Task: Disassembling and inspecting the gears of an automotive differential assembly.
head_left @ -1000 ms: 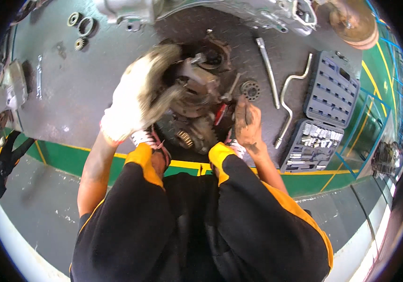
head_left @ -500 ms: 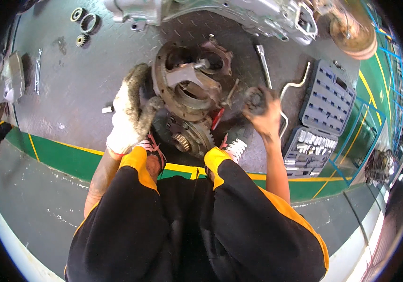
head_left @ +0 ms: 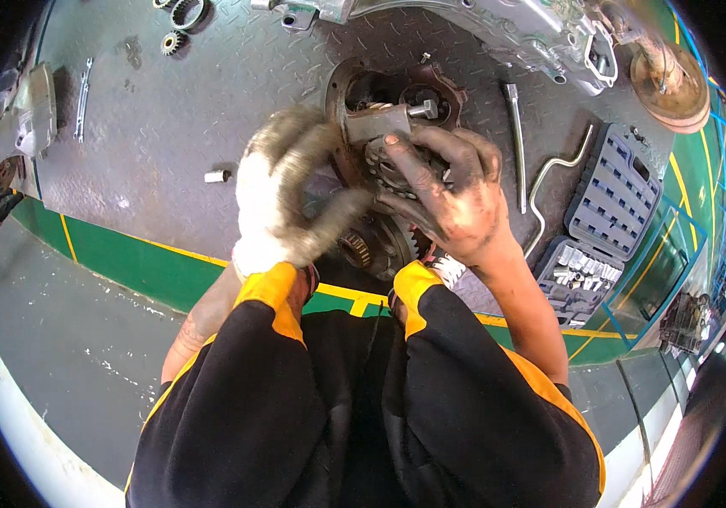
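Note:
My bare, grease-stained right hand [head_left: 460,182] grips a dark, round gear-like part [head_left: 387,165] over the opening of a rusty differential housing [head_left: 370,127]. A white, soiled glove covers my left hand [head_left: 287,182], which is at the housing's left side. Motion blurs it, but its thumb stands apart from the curled fingers and nothing shows between them. Close to my shoes, a toothed ring gear with a roller bearing [head_left: 354,249] lies partly beneath my hands. A large bolt [head_left: 422,110] rests at the top of the housing. My right hand hides part of the housing.
Right of the housing lie a long bar tool [head_left: 515,144], a bent rod [head_left: 541,186] and an open socket case [head_left: 621,190]. A large metal casing [head_left: 473,25] spans the back. Leftward are a loose socket [head_left: 217,176], a wrench [head_left: 83,102] and small gears [head_left: 173,42].
My right hand has brought the round part leftward from beside the bar tool to over the housing. My left hand has shifted right, toward the housing. The whole view has shifted slightly.

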Tool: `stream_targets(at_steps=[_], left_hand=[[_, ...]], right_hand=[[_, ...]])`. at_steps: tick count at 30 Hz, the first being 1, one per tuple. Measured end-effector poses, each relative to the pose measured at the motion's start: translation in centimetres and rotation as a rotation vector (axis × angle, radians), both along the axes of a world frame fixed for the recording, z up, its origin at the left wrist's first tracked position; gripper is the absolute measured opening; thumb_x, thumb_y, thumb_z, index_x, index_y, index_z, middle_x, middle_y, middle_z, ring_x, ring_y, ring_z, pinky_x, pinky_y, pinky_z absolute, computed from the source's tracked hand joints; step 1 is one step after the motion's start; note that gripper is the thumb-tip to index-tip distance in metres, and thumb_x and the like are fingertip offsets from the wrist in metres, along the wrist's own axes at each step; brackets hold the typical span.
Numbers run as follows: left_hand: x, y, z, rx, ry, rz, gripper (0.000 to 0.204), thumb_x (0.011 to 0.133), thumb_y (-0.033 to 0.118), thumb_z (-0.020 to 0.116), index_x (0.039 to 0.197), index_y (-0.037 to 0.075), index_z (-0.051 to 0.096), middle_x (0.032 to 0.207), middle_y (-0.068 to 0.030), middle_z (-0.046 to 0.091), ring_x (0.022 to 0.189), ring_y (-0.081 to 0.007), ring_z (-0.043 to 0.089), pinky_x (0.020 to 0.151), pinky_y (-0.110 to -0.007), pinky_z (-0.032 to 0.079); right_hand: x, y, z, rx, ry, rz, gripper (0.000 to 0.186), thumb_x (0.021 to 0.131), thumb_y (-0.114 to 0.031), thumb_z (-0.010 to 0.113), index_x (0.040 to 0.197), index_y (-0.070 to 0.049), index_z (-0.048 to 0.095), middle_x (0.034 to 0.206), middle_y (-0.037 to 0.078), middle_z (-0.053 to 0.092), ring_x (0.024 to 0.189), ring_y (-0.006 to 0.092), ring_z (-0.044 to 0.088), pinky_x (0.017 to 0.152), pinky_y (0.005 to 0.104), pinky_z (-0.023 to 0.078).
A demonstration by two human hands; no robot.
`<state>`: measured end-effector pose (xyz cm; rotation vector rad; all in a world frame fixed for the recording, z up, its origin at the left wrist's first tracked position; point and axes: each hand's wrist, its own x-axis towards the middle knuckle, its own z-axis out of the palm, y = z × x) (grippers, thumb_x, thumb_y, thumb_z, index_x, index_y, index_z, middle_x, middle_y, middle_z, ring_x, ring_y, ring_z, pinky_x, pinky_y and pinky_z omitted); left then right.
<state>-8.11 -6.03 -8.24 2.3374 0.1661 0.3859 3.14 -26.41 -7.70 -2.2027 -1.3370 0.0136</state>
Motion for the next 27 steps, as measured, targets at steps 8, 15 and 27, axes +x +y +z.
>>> stream_targets(at_steps=[8,15,27], left_hand=[[1.8,-1.6,-1.1,0.084,-0.045,-0.122,0.069,0.059,0.046,0.089,0.112,0.008,0.068,0.124,-0.0146,0.062,0.115,-0.0394,0.058,0.102,-0.056,0.042],[2.8,-2.4,-1.4,0.041,-0.090,-0.099,0.068,0.054,0.041,0.090,0.110,0.008,0.069,0.118,-0.0130,0.064,0.110,-0.0379,0.060,0.099,-0.055,0.044],[2.8,-1.4,-1.2,0.095,-0.118,-0.143,0.068,0.052,0.038,0.091,0.109,0.009,0.069,0.115,-0.0125,0.064,0.108,-0.0371,0.061,0.097,-0.054,0.045]], right_hand=[[0.4,-1.5,-0.7,0.255,0.506,-0.136,0.079,0.070,-0.013,0.084,0.142,-0.008,0.052,0.128,0.014,0.057,0.118,0.0288,0.054,0.100,0.0385,0.046],[-0.6,-1.6,-0.2,0.077,1.010,-0.430,0.047,0.090,-0.026,0.075,0.127,0.000,0.060,0.106,0.017,0.071,0.095,0.0228,0.069,0.086,0.0354,0.052],[0.3,-1.1,-1.5,0.424,1.644,-0.430,0.043,0.091,-0.030,0.077,0.119,-0.001,0.061,0.090,-0.001,0.061,0.076,0.0063,0.054,0.065,0.0210,0.044]])
